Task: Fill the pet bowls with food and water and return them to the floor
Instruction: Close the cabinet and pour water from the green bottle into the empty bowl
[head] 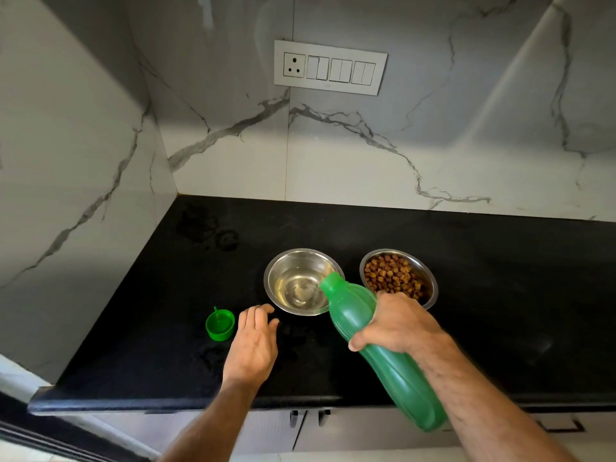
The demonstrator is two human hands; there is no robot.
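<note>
Water bowl [301,283] under tilted green bottle [376,341], R hand [396,323] gripping it; L hand [253,341] loose, fingers spread on counter [500,295]

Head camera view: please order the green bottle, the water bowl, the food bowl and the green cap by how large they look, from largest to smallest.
1. green bottle, though it is nearest the camera.
2. water bowl and food bowl: they look alike, so no ranking between them.
3. green cap, clearly smallest.

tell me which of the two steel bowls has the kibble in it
The right-hand bowl, beyond the right hand, holds brown kibble. The left bowl, under the tilted green bottle's mouth, holds only water.
</note>
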